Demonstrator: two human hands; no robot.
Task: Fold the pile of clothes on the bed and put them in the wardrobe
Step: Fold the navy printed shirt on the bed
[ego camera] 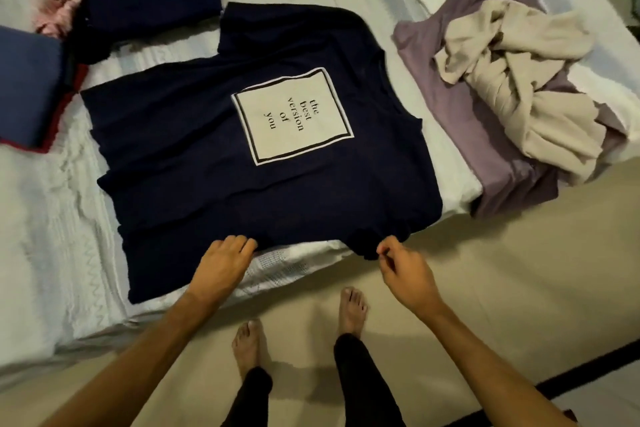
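A dark T-shirt (214,156) lies spread flat, print up, on the bed (52,218). The left hand (225,262) rests on its near edge, fingers apparently relaxed. The right hand (403,272) pinches the bunched near sleeve. More unfolded clothes (512,80) lie heaped to the right.

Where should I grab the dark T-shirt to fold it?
Probably by the near sleeve and the near side edge, from the bed's edge. The T-shirt lies flat, print up, collar to the right. The right hand already pinches the bunched sleeve; the left hand rests on the edge.
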